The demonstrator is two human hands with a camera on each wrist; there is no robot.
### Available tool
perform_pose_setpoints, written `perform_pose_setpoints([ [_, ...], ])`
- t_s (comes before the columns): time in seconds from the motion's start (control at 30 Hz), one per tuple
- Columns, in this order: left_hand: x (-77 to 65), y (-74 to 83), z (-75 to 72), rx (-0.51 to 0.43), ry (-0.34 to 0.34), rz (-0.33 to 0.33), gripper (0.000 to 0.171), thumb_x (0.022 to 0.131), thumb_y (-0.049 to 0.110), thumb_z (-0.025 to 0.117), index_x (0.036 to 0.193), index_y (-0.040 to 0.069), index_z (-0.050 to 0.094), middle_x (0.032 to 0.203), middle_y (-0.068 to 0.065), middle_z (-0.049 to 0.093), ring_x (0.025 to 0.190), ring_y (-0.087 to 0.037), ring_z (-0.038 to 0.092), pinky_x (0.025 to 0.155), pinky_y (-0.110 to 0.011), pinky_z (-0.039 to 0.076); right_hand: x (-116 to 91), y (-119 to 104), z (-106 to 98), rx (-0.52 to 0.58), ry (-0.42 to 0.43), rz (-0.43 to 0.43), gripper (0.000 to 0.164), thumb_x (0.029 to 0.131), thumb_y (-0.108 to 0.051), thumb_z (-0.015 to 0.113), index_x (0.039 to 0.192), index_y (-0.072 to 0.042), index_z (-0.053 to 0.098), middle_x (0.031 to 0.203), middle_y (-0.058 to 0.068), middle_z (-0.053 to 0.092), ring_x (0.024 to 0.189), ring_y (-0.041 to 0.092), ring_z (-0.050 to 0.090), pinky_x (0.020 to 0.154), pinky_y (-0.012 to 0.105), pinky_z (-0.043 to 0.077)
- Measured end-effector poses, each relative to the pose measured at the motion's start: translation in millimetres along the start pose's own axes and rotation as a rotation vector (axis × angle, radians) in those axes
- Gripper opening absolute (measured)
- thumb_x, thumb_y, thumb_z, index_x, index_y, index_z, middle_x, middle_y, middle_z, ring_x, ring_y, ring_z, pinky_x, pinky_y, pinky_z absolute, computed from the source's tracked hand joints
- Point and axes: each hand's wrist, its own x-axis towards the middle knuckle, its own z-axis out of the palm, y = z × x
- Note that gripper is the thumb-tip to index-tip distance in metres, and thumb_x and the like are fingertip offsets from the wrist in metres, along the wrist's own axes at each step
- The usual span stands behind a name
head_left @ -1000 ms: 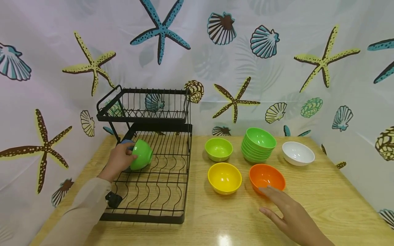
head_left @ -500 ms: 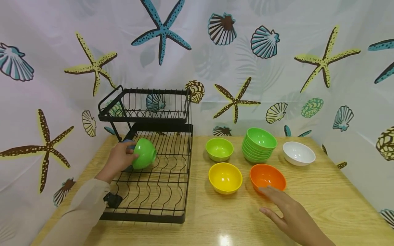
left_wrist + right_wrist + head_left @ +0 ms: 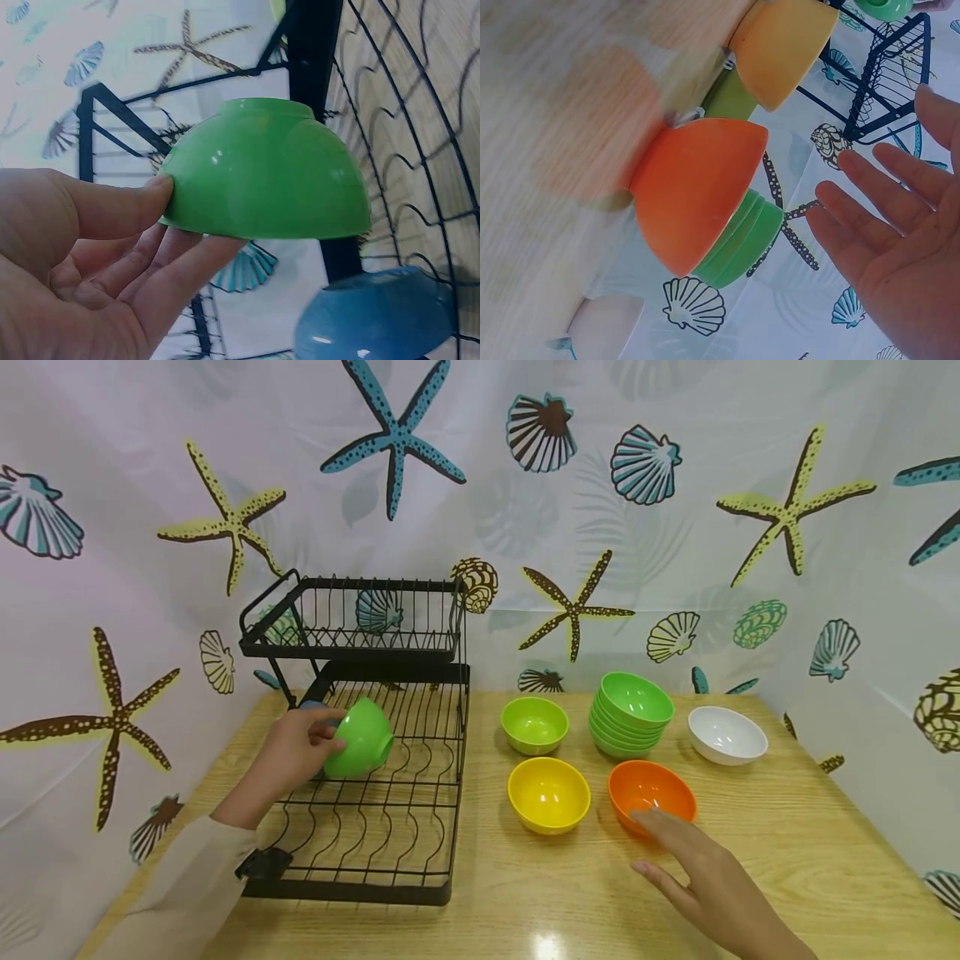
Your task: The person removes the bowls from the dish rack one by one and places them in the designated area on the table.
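My left hand (image 3: 296,747) pinches a green bowl (image 3: 362,739) by its rim, thumb on the outer wall and fingers inside. The bowl is tipped on its side over the lower tier of the black dish rack (image 3: 408,893), its base facing right. A blue bowl (image 3: 379,315) stands in the rack beside it, mostly hidden behind the hand in the head view. My right hand (image 3: 701,881) holds nothing; its fingers are extended near the orange bowl (image 3: 651,793), overlapping its front rim in the head view. In the right wrist view its palm shows apart from that bowl.
Right of the rack, a yellow bowl (image 3: 549,795) and a lime bowl (image 3: 534,725) sit on the wooden table (image 3: 570,893). A stack of several green bowls (image 3: 630,714) and a white bowl (image 3: 726,735) stand further right. The rack's upper tier (image 3: 352,653) overhangs its back part.
My left hand has moved the green bowl slightly to the right, away from the blue bowl, and its base has turned a little downward. The right hand has stayed nearly still.
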Motion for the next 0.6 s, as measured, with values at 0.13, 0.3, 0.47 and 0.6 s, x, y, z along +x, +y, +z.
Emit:
perform_pose_setpoints([
  [0.13,-11.3,15.7,-0.3,0.019,0.001,0.050,0.041,0.089,0.003,0.066,0.128,-0.006,0.057,0.103,-0.024,0.066,0.094,-0.038,0.065,0.074,-0.044,0.058,2,-1,-1,0.006,0.007,0.010,0.056,0.080,-0.022,0.079,0.131,-0.016,0.057,0.128,0.005,0.061,0.114,0.025,0.058,0.097,0.031,0.046],
  [0.3,-26.3,36.2,0.7,0.037,0.007,0.120,0.040,0.087,0.003,0.068,0.125,-0.004,0.060,0.096,-0.017,0.068,0.087,-0.031,0.066,0.069,-0.040,0.058,7,-4,-1,0.042,0.030,-0.001,0.057,0.079,-0.020,0.079,0.131,-0.015,0.058,0.128,0.006,0.061,0.114,0.026,0.059,0.104,0.002,0.020],
  [0.47,-38.2,52.8,4.1,0.008,0.004,0.160,0.038,0.085,0.000,0.069,0.123,-0.003,0.062,0.091,-0.011,0.069,0.083,-0.025,0.067,0.066,-0.033,0.057,11,-6,0,0.045,0.025,0.000,0.056,0.080,-0.021,0.079,0.131,-0.016,0.058,0.128,0.005,0.061,0.115,0.025,0.059,0.104,0.015,0.037],
  [0.6,-46.0,62.3,9.7,-0.036,-0.005,0.210,0.038,0.083,-0.003,0.069,0.121,-0.001,0.065,0.101,-0.015,0.070,0.087,-0.025,0.069,0.069,-0.030,0.058,13,-8,-1,0.038,0.018,0.012,0.056,0.081,-0.023,0.078,0.132,-0.016,0.057,0.130,0.005,0.060,0.116,0.025,0.058,0.095,0.033,0.047],
])
